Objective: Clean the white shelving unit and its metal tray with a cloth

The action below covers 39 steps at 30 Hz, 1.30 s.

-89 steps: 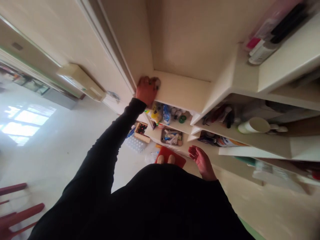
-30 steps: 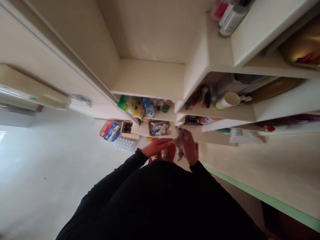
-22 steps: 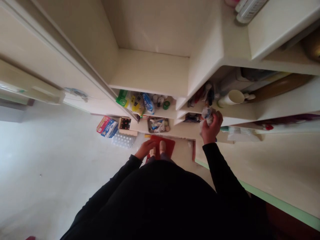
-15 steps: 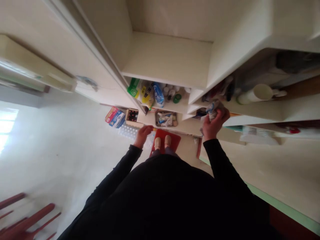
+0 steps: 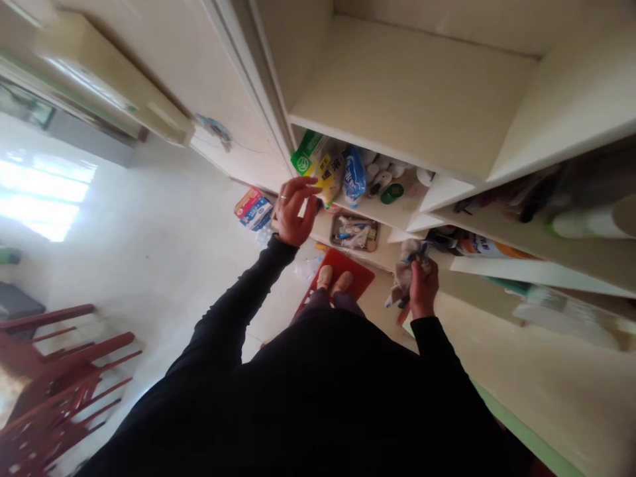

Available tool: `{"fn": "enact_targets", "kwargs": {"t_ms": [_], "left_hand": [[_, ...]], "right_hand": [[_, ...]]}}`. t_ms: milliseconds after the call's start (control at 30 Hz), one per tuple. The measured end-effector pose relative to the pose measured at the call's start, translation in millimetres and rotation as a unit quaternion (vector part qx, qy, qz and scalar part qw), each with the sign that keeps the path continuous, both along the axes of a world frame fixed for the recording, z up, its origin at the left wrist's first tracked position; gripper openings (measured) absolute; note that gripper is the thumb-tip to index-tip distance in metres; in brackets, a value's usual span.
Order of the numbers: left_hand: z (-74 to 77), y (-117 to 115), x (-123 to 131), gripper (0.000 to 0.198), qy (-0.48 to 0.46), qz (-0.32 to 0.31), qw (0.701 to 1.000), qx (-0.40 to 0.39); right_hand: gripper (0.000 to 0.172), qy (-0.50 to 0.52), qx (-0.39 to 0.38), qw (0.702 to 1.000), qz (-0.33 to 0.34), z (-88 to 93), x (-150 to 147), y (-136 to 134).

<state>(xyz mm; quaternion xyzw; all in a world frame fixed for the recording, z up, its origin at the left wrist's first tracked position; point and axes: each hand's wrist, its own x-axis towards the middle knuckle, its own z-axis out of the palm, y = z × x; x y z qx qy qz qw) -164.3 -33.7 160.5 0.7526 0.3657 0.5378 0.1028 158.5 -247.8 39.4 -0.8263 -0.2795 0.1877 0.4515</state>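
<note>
My left hand (image 5: pixel 295 211) is raised beside the shelf, its fingers bent but apart, with nothing seen in them. Closest to its fingertips is a yellow bag (image 5: pixel 328 177) with dark print, standing between a green packet (image 5: pixel 309 152) and a blue-and-white packet (image 5: pixel 354 175). On the right, at the edge of the shelving, my right hand (image 5: pixel 424 286) is closed around a crumpled grey cloth (image 5: pixel 400 283) with bluish patches, which hangs down to the left of the fingers.
Below the shelf stands a metal tray (image 5: pixel 335 228) of small items. My feet are on a red stool (image 5: pixel 362 268). A red-and-blue box (image 5: pixel 253 209) sits on the floor to the left. Red wooden chairs (image 5: pixel 94 361) are at lower left, and a white cup (image 5: pixel 586 222) lies on the right shelf.
My left hand has risen from near the stool to the bags on the shelf. My right hand has lowered with the cloth, which now hangs more loosely. The view has shifted.
</note>
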Motion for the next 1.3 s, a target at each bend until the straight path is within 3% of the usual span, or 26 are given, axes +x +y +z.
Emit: {"fn": "enact_targets", "kwargs": {"t_ms": [167,333,467,600,767,933,1100,1300], "left_hand": [[-46.1,-27,0,0.020,-0.060,0.115,0.986,-0.105],[-64.1,-14,-15,0.039,-0.158,0.217,0.947,-0.176],[-81.4,11,-22,0.055,-0.190,0.226,0.932,-0.209],[-115.3,26,-15,0.060,-0.184,0.208,0.930,-0.239],[-153.7,40,0,0.064,-0.202,0.226,0.920,-0.249],[-154.7,68,-7,0.067,-0.206,0.215,0.923,-0.244],[-145.4,97,-21,0.067,-0.166,0.164,0.948,-0.216],[-167.1,120,-23,0.046,-0.117,0.123,0.965,-0.201]], "right_hand": [[0.062,0.045,-0.026,0.998,-0.025,-0.5,22,-3],[0.060,0.034,-0.041,0.999,-0.005,-6.2,46,26],[0.064,0.021,0.010,1.000,0.000,-5.3,47,43],[0.073,0.010,0.034,0.999,0.021,-1.0,45,59],[0.058,0.001,0.025,1.000,0.016,-6.8,40,87],[0.056,-0.062,0.021,0.998,-0.007,-11.6,43,103],[0.056,-0.124,-0.086,0.988,0.020,1.6,55,109],[0.054,-0.208,-0.243,0.941,0.107,24.6,57,116]]}}
